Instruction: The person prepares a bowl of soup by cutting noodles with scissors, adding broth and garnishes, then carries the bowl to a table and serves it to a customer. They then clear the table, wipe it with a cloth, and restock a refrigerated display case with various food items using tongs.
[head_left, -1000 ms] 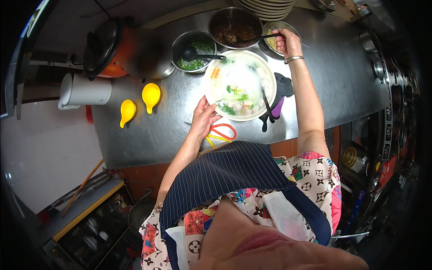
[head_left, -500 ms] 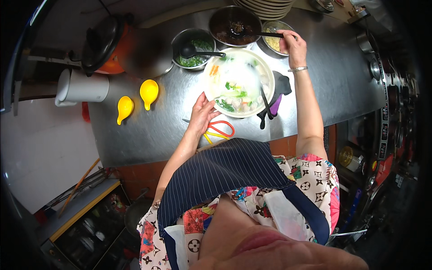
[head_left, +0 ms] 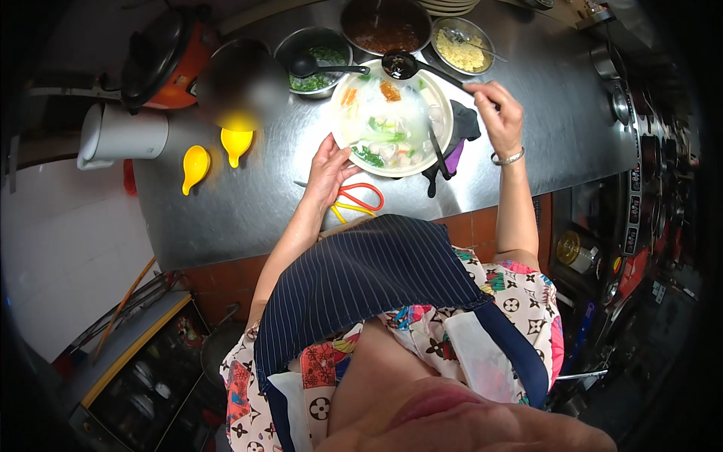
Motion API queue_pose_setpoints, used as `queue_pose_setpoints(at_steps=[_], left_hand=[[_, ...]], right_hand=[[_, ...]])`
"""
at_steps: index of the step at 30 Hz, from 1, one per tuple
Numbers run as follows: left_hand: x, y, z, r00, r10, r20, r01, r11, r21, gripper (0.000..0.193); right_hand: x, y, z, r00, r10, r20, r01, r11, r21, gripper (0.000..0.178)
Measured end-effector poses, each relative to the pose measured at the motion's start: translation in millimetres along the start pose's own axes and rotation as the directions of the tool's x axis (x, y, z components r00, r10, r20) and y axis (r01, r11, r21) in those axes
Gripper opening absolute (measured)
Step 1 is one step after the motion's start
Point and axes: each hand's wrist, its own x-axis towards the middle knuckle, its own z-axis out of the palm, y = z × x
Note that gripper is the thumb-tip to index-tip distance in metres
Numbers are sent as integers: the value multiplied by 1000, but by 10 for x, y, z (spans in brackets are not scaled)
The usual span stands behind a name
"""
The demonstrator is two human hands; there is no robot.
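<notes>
Soup bowl (head_left: pixel 399 173) on surface (head_left: pixel 248 211). Yellow scoops (head_left: pixel 196 163), nine o'clock; greens pot (head_left: pixel 312 93), ten; left hand (head_left: pixel 329 167) holding rim, eight; sauce pot (head_left: pixel 349 19), twelve; black ladle (head_left: pixel 398 65) hiding far rim; slanting handle (head_left: pixel 439 153) crossing four; right hand (head_left: pixel 503 117) gripping ladle, three.

The table (head_left: pixel 550 132) was smooth grey metal with a satin sheen, glaring around the white bowl (head_left: pixel 394 173), whose rim looked smooth and faintly glossy, plastic or ceramic, impossible to tell which. The black ladle (head_left: pixel 443 76) seemed to be smooth plastic, wet and shiny at its scoop. The greens bowl (head_left: pixel 318 93) was shiny metal. Both yellow cups (head_left: pixel 196 166) looked like glossy plastic; the bracelet (head_left: pixel 510 157) was polished metal; the pinstriped apron (head_left: pixel 369 275), matt cloth.
</notes>
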Motion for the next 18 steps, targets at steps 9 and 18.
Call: queue_pose_setpoints(at_steps=[9,18], left_hand=[[-237,183,-94,1000,8,-10,-8,1000,4,56],[-539,554,-398,999,-47,-16,50,967,250,57]], right_hand=[[517,439,542,763,645,-35,-457,578,675,23],[758,-551,1219,953,-200,-229,71,879,-472,33]])
